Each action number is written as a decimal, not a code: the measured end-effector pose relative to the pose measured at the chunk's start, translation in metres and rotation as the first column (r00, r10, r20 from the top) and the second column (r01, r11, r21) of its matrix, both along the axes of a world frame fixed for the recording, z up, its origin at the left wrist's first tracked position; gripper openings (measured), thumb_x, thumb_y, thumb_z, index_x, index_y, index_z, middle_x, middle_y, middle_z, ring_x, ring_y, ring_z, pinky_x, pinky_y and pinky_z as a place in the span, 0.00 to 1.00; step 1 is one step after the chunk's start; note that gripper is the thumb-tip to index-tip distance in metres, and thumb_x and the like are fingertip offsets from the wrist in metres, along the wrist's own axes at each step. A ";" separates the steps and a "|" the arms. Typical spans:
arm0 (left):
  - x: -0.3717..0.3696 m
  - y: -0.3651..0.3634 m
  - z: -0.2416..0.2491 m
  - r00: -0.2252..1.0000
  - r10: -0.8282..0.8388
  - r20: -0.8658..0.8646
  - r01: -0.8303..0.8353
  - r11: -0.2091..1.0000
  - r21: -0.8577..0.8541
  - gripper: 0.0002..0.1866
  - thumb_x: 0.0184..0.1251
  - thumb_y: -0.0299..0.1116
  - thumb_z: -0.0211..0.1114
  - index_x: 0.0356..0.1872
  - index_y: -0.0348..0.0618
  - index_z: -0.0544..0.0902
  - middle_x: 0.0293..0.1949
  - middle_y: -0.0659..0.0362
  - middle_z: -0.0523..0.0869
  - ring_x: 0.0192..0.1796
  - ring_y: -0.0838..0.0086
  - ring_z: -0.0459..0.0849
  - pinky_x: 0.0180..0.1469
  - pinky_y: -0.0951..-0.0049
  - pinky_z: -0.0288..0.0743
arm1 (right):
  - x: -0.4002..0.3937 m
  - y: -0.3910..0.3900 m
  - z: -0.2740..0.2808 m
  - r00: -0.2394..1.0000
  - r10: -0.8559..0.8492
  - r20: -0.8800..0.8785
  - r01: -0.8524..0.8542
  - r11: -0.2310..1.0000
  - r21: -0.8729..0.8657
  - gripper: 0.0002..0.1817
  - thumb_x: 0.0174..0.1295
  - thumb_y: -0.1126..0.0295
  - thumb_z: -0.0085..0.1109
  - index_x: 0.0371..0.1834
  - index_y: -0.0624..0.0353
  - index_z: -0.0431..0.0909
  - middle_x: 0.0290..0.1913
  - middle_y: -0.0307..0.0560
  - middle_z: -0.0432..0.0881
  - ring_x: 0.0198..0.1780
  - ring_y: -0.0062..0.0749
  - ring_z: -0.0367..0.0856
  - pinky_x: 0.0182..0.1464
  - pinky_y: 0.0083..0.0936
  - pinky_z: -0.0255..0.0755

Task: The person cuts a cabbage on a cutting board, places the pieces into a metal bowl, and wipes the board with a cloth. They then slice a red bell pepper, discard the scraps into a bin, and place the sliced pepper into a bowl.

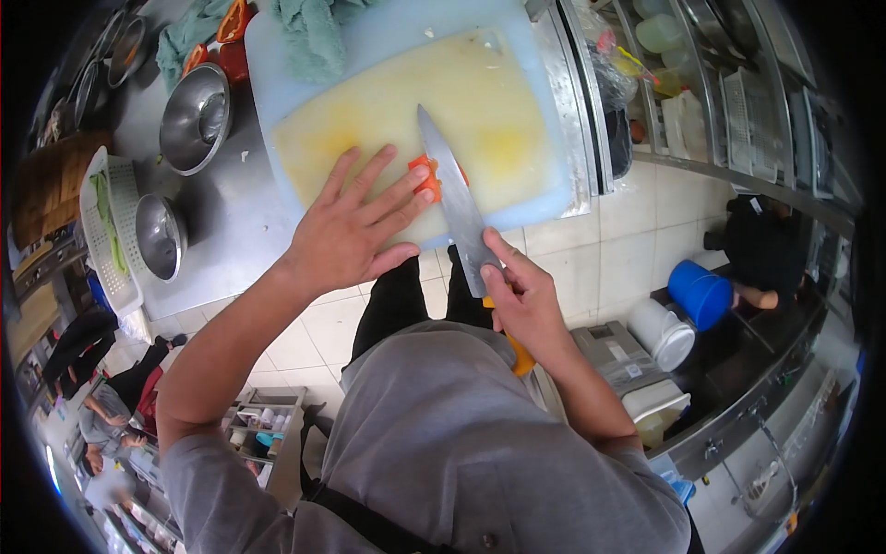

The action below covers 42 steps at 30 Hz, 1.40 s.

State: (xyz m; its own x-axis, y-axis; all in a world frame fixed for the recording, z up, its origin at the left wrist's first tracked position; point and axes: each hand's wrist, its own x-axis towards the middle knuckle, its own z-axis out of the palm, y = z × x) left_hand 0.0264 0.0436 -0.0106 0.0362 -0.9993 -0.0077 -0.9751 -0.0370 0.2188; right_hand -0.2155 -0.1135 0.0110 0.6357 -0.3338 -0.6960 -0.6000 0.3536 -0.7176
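Note:
A yellowish cutting board [480, 102] lies on a steel counter. My left hand [355, 226] presses flat on the board, its fingertips holding an orange vegetable piece [426, 175]. My right hand [521, 295] grips a chef's knife [452, 198] by its orange handle. The blade lies against the right side of the orange piece, tip pointing away from me.
Two steel bowls [194, 115] [161, 235] and a white basket [109, 231] stand left of the board. A green cloth [314, 32] and red pepper pieces [231, 37] lie at the far edge. Shelves run on the right; a blue bucket [699, 294] and another person [766, 249] are beyond.

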 end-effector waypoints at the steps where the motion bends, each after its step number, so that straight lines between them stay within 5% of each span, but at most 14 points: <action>1: 0.000 0.000 -0.001 1.000 -0.008 -0.010 0.008 1.000 0.006 0.38 0.71 0.57 0.66 0.78 0.56 0.73 0.83 0.62 0.67 0.82 0.47 0.64 0.81 0.34 0.55 | 0.002 0.001 -0.001 1.000 0.001 0.000 -0.001 1.000 0.001 0.28 0.79 0.69 0.58 0.80 0.59 0.70 0.36 0.36 0.81 0.24 0.11 0.68 0.27 0.17 0.69; 6: -0.001 -0.002 0.000 1.000 -0.009 0.005 0.009 1.000 0.012 0.37 0.70 0.56 0.68 0.78 0.56 0.74 0.82 0.63 0.68 0.82 0.50 0.64 0.80 0.36 0.57 | 0.019 0.003 -0.009 0.997 0.002 0.072 0.002 0.998 -0.057 0.27 0.79 0.74 0.57 0.81 0.57 0.70 0.26 0.32 0.74 0.20 0.11 0.67 0.21 0.16 0.67; 14: -0.004 0.006 -0.005 1.000 0.008 0.019 -0.005 0.993 -0.121 0.34 0.67 0.53 0.72 0.70 0.47 0.80 0.78 0.61 0.75 0.80 0.48 0.69 0.77 0.32 0.60 | 0.016 0.003 -0.008 0.997 -0.002 0.083 0.007 0.999 -0.053 0.28 0.79 0.73 0.57 0.81 0.57 0.69 0.26 0.32 0.73 0.19 0.11 0.66 0.21 0.16 0.66; 36: -0.005 0.006 -0.004 0.998 0.022 0.057 -0.014 0.990 -0.137 0.33 0.66 0.55 0.72 0.68 0.49 0.82 0.79 0.60 0.73 0.82 0.47 0.65 0.78 0.30 0.58 | 0.024 0.005 -0.005 0.993 0.078 0.087 -0.073 0.995 -0.066 0.28 0.79 0.69 0.56 0.80 0.62 0.69 0.29 0.35 0.77 0.26 0.13 0.68 0.29 0.19 0.69; 42: -0.005 0.006 -0.003 0.997 0.048 0.056 -0.038 0.985 -0.168 0.33 0.68 0.55 0.69 0.69 0.50 0.81 0.80 0.62 0.71 0.82 0.48 0.64 0.78 0.31 0.57 | 0.025 0.006 -0.006 0.992 0.082 0.100 -0.072 0.993 -0.096 0.28 0.79 0.72 0.57 0.82 0.60 0.68 0.27 0.31 0.71 0.22 0.11 0.66 0.23 0.16 0.66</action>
State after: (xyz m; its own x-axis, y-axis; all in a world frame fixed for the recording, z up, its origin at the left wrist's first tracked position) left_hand 0.0215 0.0500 -0.0140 0.0742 -0.9839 0.1625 -0.9849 -0.0468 0.1667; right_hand -0.1906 -0.1079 0.0052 0.7291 -0.3406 -0.5936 -0.5435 0.2389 -0.8047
